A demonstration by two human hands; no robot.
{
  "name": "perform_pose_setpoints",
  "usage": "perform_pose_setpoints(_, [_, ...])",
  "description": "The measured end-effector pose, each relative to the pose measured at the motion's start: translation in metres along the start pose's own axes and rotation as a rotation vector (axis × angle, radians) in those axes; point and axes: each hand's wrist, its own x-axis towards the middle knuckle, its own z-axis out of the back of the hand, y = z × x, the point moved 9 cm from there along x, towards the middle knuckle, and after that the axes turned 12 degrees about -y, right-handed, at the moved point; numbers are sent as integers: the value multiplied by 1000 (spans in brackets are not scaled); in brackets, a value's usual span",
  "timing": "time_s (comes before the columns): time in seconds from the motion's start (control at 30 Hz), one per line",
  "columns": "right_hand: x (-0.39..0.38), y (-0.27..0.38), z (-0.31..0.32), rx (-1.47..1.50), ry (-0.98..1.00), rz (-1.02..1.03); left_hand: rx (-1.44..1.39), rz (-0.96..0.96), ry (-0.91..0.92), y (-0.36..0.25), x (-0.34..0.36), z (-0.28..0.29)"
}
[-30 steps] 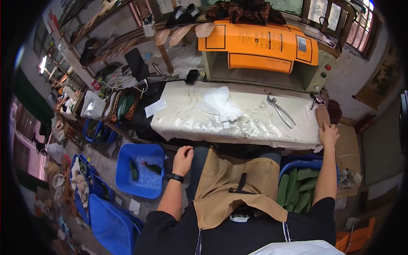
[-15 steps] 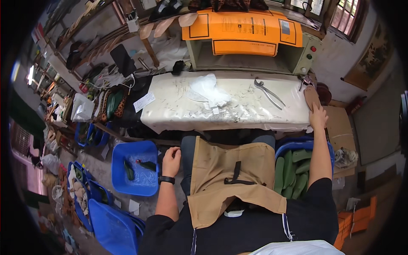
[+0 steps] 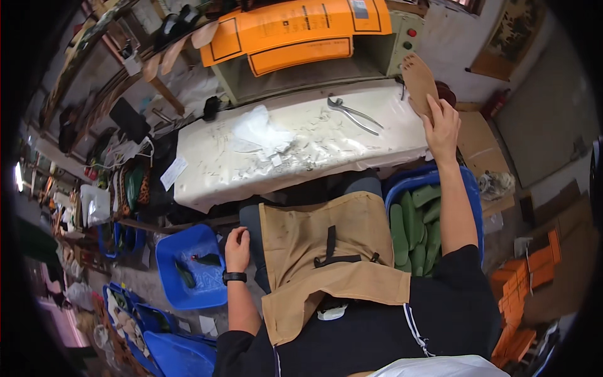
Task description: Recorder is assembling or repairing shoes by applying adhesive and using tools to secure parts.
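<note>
My right hand (image 3: 442, 129) reaches to the bench's right end and grips a brown, foot-shaped insole (image 3: 419, 80) by its near end. The insole points away from me, and small dark marks show at its far end. Down beside my left thigh, my left hand (image 3: 237, 249) hangs with loosely curled fingers; nothing shows in it. Under my right forearm stands a blue tub (image 3: 472, 200) with several green sole-shaped pieces (image 3: 417, 229). Left of my left hand, a blue basin (image 3: 173, 294) holds two dark green pieces (image 3: 205, 259).
The white-covered bench (image 3: 217, 185) carries metal pincers (image 3: 357, 117) and a crumpled white sheet (image 3: 259, 133). Behind it stands a box-shaped machine (image 3: 402, 47) with an orange sheet (image 3: 289, 31) over it. A brown apron (image 3: 326, 239) covers my lap. More blue tubs (image 3: 182, 355) sit at lower left.
The view has turned, so the bench now lies tilted and farther left. My right hand still grips the insole, whose far end now shows in front of the machine's right side.
</note>
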Motion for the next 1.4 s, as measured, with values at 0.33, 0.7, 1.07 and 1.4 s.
perform_pose_setpoints(0.33, [10, 14, 18, 142, 49, -86, -16, -25, 14, -11, 11, -14])
perform_pose_setpoints(0.7, [-1, 11, 20, 74, 7, -36, 1, -21, 13, -15, 9, -12])
perform_pose_setpoints(1.07, [7, 19, 13, 47, 89, -38, 26, -64, -38, -24, 15, -12])
perform_pose_setpoints(1.4, [-64, -73, -86, -311, 641, -191, -29, -10, -44, -16, 12, -15])
